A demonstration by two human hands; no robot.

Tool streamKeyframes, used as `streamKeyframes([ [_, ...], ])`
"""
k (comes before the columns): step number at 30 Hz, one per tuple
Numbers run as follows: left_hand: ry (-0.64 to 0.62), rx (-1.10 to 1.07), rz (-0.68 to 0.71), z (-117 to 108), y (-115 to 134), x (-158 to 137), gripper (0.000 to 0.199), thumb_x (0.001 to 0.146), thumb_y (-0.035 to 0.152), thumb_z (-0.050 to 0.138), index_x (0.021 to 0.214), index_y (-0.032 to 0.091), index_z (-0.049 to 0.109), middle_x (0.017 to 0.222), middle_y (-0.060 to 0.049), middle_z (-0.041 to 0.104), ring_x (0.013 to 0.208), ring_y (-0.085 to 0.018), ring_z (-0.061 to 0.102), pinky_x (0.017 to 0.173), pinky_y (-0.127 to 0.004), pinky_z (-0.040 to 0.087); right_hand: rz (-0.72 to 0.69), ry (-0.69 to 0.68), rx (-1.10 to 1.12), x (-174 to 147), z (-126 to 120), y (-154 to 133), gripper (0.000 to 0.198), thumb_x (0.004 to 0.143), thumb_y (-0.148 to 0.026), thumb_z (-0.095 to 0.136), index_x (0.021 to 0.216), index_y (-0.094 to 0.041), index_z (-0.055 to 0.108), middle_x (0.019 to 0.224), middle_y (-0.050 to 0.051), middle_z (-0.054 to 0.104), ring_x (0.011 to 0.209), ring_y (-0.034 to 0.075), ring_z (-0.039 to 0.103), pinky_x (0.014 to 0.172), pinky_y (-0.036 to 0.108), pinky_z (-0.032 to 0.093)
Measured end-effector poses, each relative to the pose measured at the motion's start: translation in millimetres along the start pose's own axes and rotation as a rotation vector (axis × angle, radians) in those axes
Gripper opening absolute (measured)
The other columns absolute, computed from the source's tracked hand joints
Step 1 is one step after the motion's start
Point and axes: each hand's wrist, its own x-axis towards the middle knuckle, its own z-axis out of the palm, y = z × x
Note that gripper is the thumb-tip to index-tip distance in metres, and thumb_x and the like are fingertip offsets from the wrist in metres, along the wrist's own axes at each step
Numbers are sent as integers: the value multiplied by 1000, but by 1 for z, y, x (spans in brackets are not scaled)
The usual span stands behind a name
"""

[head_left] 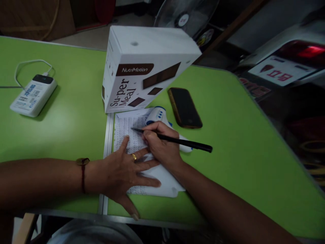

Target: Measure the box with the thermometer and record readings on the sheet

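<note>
My right hand (162,144) is closed around a black pen (188,141), its tip over a sheet of paper (162,176) covered on its left part with rows of small writing. Whether the tip touches the paper I cannot tell. My left hand (127,169) lies flat on the lower part of the sheet with its fingers spread, a ring on one finger, the thumb reaching onto the green table. Just beyond my right hand lies a white and blue infrared thermometer (156,115), partly hidden by that hand.
A tall white NutriMotion box (142,74) stands behind the paper. Right of it lies a black phone (185,107) in a brown case. A white power bank (34,96) with a cable sits at the left. A metal seam (108,132) crosses the green table (228,162); a fan (185,17) stands beyond.
</note>
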Motion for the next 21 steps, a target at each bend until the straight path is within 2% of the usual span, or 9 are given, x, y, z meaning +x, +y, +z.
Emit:
streamKeyframes([
  [8, -4, -14, -2, 1, 0, -1, 84, 77, 78, 63, 146, 32, 49, 160, -9, 39, 147, -42, 31, 110, -83, 17, -28, 2, -22, 0, 1, 0, 6, 67, -22, 53, 63, -24, 56, 53, -5, 55, 51, 13, 49, 49, 27, 40],
  [14, 8, 3, 13, 0, -1, -1, 83, 77, 78, 63, 145, 32, 51, 159, -10, 41, 146, -43, 34, 110, -81, 22, -14, 13, 22, 0, 2, 5, 5, 70, -25, 54, 66, -23, 58, 54, -5, 55, 50, 13, 49, 49, 27, 40],
  [21, 30, 0, 22, 4, 0, -2, 82, 77, 78, 62, 144, 31, 51, 157, -11, 42, 145, -42, 33, 110, -81, 19, -48, 21, 22, -3, 4, 6, 6, 71, -25, 55, 68, -23, 59, 55, -5, 55, 50, 13, 50, 50, 27, 42],
])
